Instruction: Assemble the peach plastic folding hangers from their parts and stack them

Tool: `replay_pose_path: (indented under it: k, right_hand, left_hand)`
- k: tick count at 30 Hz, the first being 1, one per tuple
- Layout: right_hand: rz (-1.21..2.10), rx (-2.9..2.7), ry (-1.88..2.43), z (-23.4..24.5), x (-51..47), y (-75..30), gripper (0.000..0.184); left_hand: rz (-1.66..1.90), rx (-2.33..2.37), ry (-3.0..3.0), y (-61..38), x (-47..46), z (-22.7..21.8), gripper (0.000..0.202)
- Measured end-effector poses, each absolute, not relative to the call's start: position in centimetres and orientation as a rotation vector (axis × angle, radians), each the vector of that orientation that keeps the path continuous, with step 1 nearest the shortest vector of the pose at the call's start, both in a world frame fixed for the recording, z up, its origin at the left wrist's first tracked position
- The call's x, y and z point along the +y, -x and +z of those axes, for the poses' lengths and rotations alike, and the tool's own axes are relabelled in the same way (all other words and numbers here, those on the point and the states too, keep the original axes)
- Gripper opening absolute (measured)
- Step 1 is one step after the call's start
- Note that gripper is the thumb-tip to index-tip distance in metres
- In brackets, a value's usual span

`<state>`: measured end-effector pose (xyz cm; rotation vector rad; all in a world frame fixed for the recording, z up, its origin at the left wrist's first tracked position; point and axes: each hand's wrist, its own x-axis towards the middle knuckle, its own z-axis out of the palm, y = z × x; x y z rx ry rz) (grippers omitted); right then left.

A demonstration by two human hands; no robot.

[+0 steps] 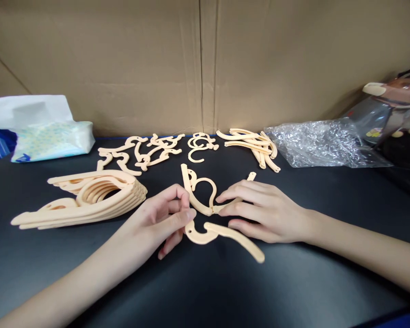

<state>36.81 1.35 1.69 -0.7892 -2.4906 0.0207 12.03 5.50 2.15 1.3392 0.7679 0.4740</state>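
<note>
My left hand point(169, 218) is closed, with thumb and index finger pinching one end of a beige plastic hanger arm piece point(241, 239). This piece has a curved notch and slants toward the lower right, raised in front of me. Behind it a beige folding clothes hanger point(198, 204) lies spread in a V on the table, its hook point(210, 182) between the arms. My right hand point(259, 209) is curled over the hanger's right arm, thumb below and fingers above. The fingers hide part of that arm; its tip shows beyond them.
Stacked folded hangers point(99, 200) lie at left on the black table point(177, 296). Farther back are loose notched pieces point(160, 152), several hooks point(196, 157) and a pile of straight arms point(251, 143). A tissue pack point(54, 141) stands back left; crumpled clear plastic point(321, 141) lies back right. Cardboard point(140, 68) rises behind.
</note>
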Motion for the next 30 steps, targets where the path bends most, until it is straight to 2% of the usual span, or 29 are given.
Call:
replay_pose_path:
  k: [3,10,16,22,27,30]
  right_hand:
    - [0.063,-2.456,0.804,1.9,1.3,-36.9,0.029]
    - [0.137,-2.319,0.799,1.8,1.4,-37.1,0.034]
    - [-0.064,-2.411,0.836,1.8,1.2,-36.8,0.034]
    - [-0.253,-2.584,0.695,1.7,0.9,-36.2,0.033]
    - [-0.294,-2.619,0.705,1.9,0.2,-35.3,0.025]
    - [-0.299,-2.618,0.756,2.1,-0.2,-35.0,0.028]
  left_hand:
    - [0.452,0.731,-1.341,-12.2,5.4,2.3,0.024]
    - [0.391,0.729,-1.334,-12.5,5.1,3.0,0.027]
    - [0.401,0.782,-1.445,-12.7,4.1,3.1,0.021]
    - [0.464,0.717,-1.624,-13.0,3.7,2.4,0.018]
    - [0.436,0.733,-1.587,-13.2,3.7,2.2,0.02]
    - [0.433,0.786,-1.605,-13.2,3.7,2.3,0.02]
